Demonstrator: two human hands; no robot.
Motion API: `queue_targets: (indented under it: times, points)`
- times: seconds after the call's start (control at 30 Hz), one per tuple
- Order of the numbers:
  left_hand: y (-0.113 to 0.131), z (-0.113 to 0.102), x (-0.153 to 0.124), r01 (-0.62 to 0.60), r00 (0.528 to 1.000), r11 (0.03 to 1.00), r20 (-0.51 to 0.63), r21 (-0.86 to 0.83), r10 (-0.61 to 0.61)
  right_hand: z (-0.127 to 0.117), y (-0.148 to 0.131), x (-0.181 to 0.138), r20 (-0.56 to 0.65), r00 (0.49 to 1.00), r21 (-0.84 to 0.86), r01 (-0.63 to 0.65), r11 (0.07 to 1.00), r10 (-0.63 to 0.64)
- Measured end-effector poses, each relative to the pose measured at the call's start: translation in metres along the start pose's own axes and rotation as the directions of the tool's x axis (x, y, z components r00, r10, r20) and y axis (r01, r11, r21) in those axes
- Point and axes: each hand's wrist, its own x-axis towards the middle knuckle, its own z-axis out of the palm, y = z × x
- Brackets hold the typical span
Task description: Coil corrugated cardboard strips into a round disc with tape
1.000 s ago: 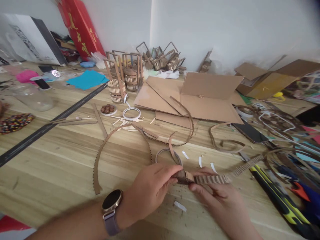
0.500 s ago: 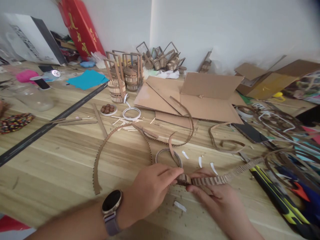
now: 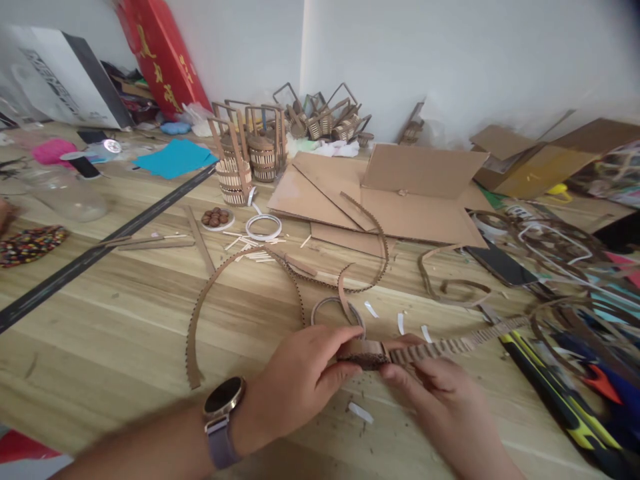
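Observation:
Between my hands is a small coil of corrugated cardboard (image 3: pixel 366 357), wound in layers. My left hand (image 3: pixel 305 373), with a watch on the wrist, pinches the coil's left side between thumb and fingers. My right hand (image 3: pixel 440 393) grips the ribbed cardboard strip (image 3: pixel 450 345) where it meets the coil, thumb in front. From there the strip runs off to the right, toward the tools. Just behind my left fingers lies a roll of tape (image 3: pixel 320 309), partly covered by the hand. Curved cardboard strips (image 3: pixel 197 313) lie on the table beyond.
A yellow-and-black utility knife (image 3: pixel 555 393) lies at the right, near a phone (image 3: pixel 503 265). Flat cardboard sheets (image 3: pixel 420 213) and small stick-sided baskets (image 3: pixel 233 180) stand farther back. Short sticks, a white tape ring (image 3: pixel 263 227) and a dish of brown balls (image 3: pixel 217 218) sit mid-table.
My left fingers have shifted around the coil, the thumb now lower and apart from the fingers, so more of the coil shows. My right hand has moved slightly right.

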Motion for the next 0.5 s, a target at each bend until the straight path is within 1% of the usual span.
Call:
queue_targets:
  times: [0.1, 0.2, 0.27, 0.37, 0.5]
  points:
    - [0.004, -0.002, 0.002, 0.105, 0.992, 0.991, 0.073, -0.083, -0.099, 0.002, 0.001, -0.002, -0.031, 0.999, 0.033, -0.01, 0.999, 0.011]
    - [0.006, -0.003, 0.003, 0.175, 0.982, 0.969, 0.103, -0.175, -0.158, 0.004, -0.002, -0.002, 0.001, 1.0, 0.063, -0.022, 0.998, 0.022]
    - [0.007, -0.002, 0.003, 0.198, 0.978, 0.955, 0.115, -0.22, -0.176, 0.005, -0.005, -0.003, 0.027, 1.0, 0.085, -0.015, 0.996, 0.013]
    - [0.007, 0.0, 0.002, 0.226, 0.972, 0.937, 0.122, -0.266, -0.2, 0.009, -0.009, -0.003, -0.001, 1.0, 0.121, -0.006, 0.993, 0.006]
    - [0.008, 0.0, 0.002, 0.238, 0.97, 0.933, 0.111, -0.271, -0.215, 0.012, -0.009, -0.003, -0.026, 1.0, 0.152, -0.006, 0.988, 0.01]
